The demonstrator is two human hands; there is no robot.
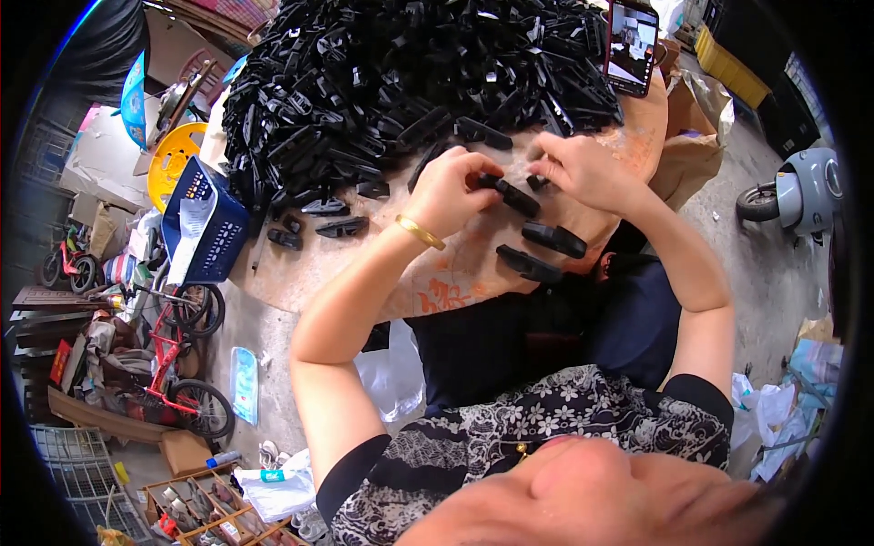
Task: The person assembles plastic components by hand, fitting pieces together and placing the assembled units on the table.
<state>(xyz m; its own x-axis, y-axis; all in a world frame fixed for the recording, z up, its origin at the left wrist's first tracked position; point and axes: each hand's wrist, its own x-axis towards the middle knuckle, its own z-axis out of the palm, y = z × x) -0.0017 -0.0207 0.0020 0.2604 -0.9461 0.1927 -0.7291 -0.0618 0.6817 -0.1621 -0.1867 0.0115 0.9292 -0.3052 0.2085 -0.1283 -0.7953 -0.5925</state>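
Note:
Over the near part of a round table (291, 273), my left hand (455, 189) is closed, thumb and fingers pinching a black plastic part (517, 198) whose lower end sticks out toward me. Just right of it, my right hand (575, 171) has its fingers curled together. A small dark piece (537, 182) shows under its fingertips, but whether they grip it is hard to see. Two similar black parts lie side by side closer to me, one elongated part (555, 239) and another part (528, 264). Beyond both hands rises a large heap of black plastic parts (391, 82).
A phone (631, 45) stands upright at the table's far right. At the left edge are a blue basket (211, 227) and loose black parts (341, 227). A red child's bicycle (168, 359) stands on the floor left, a grey scooter (806, 196) right.

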